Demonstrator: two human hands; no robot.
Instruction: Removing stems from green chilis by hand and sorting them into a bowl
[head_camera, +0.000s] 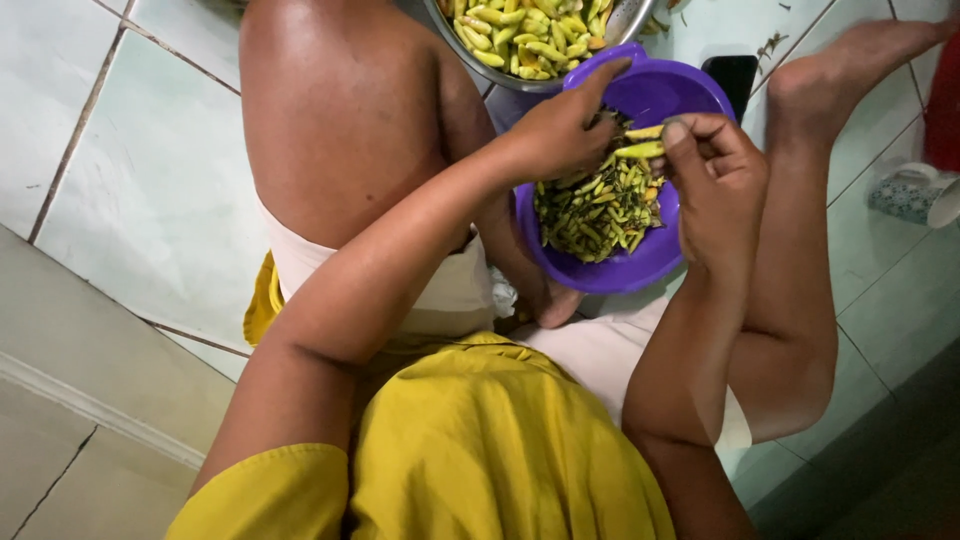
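I sit on a tiled floor with a purple plastic bowl (640, 272) between my legs. It holds a heap of small green and yellow chili peppers with stems (600, 215). My left hand (560, 125) reaches over the bowl's near rim, its fingers pinched at one end of a yellow-green chili (640, 150). My right hand (715, 170) grips the other end of the same chili above the heap.
A metal bowl (625, 22) with several yellow-green chilies stands just beyond the purple bowl. A black phone (733, 75) lies on the tiles to its right. My bare foot (850, 70) and a patterned cup (915, 198) are at the right.
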